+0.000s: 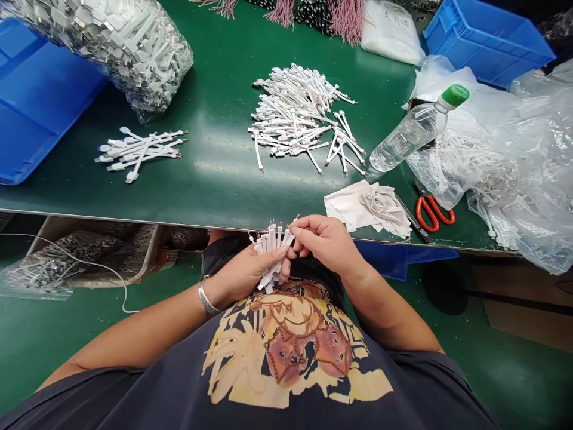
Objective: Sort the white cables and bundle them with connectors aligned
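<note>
My left hand point(253, 267) is closed around a bunch of short white cables point(270, 242), close to my body at the table's front edge. Their stripped, reddish wire ends point away from me, and white connector ends stick out below the hand. My right hand point(323, 242) pinches the tip of one cable at the right side of the bunch. Ahead on the green table point(215, 185) lies a large loose pile of similar white cables point(295, 113). A smaller pile of them point(141, 149) lies to the left.
A clear bag full of connectors point(147, 60) leans by a blue bin point(40, 101) at left. On the right are a water bottle point(409, 134), a cloth point(369, 206), red-handled scissors point(433, 212), plastic bags point(528, 137) and a blue crate point(487, 42). Below the edge stands a box point(145, 266).
</note>
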Available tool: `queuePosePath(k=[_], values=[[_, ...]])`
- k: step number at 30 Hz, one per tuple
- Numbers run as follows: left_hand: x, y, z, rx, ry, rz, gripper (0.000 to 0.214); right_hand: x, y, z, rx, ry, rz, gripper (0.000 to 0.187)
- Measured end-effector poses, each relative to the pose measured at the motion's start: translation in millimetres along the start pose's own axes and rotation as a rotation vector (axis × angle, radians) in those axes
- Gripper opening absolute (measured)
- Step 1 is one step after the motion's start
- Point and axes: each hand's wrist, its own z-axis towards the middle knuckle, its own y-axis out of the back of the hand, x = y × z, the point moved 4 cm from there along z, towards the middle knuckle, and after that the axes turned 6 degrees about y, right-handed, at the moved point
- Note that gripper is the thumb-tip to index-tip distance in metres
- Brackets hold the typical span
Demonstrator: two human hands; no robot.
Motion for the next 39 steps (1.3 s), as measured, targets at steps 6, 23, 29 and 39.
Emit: queuePosePath(k=[6, 23, 29, 39], values=[[5.8, 1.5, -0.2, 0.009, 0.035, -0.066, 0.021, 2.2, 1.6, 1.0, -0.011, -0.011, -0.018, 0.026], [7.7, 1.2, 1.0, 0.032, 0.031, -0.041, 0.024, 6.6, -2.7, -1.0, -0.050, 0.224, -0.355, 0.019], [6.4, 0.2, 1.4, 0.093, 0.013, -0.031, 0.024, 17.2, -4.9, -6.5, -0.101, 0.353, -0.497, 0.018], [10.5, -0.6, 0.1, 0.125, 0.057, -0.059, 0.024, 19.7, 19.3, -4.9, -0.456, 0.386, -0.229, 0.021]])
